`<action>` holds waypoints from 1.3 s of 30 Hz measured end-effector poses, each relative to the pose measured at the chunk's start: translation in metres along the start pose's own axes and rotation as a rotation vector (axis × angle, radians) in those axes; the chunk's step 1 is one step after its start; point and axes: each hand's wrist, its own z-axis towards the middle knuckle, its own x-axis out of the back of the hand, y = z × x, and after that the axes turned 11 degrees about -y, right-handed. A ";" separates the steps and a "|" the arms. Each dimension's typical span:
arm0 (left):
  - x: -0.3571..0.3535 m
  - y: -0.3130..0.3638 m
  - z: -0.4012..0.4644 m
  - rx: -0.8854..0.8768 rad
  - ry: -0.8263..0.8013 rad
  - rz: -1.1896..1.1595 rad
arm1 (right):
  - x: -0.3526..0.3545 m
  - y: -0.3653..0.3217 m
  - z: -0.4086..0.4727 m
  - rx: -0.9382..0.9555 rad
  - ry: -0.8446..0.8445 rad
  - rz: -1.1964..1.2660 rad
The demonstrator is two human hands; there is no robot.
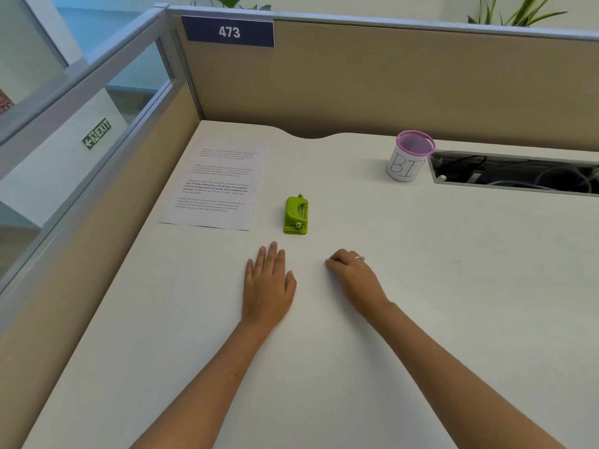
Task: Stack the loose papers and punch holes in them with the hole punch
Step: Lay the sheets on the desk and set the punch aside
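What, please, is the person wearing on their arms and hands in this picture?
Both forearms are bare, with no sleeves in view. The right hand wears a thin silver ring with a small raised setting on one of its fingers. The left hand shows no ring, watch or bracelet.

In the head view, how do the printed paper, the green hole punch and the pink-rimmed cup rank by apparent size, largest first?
1. printed paper, clearly largest.
2. pink-rimmed cup.
3. green hole punch, smallest, though the cup stands farther away, so their true sizes stay unsure.

Lighting: bright, even, diffuse from overhead; I see only faint shadows on the counter (389, 286). Wide-angle bowing at far partition (356, 76) edges. Slightly soft throughout.
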 end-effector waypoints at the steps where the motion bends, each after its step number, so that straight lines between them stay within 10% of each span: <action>1: 0.000 0.000 0.000 0.000 -0.003 -0.001 | -0.002 -0.003 -0.008 0.003 0.020 -0.007; 10: 0.001 0.000 -0.001 -0.001 -0.008 0.002 | -0.009 -0.011 -0.040 -0.342 0.399 0.670; 19: -0.001 0.000 0.000 -0.014 0.025 0.026 | -0.009 -0.021 -0.044 -0.015 -0.098 0.039; 27: -0.003 -0.002 0.000 -0.029 0.028 0.042 | -0.008 -0.033 -0.034 -0.112 -0.093 -0.241; 39: -0.008 0.007 -0.001 -0.089 0.024 0.023 | 0.009 0.019 -0.020 -0.322 0.056 0.145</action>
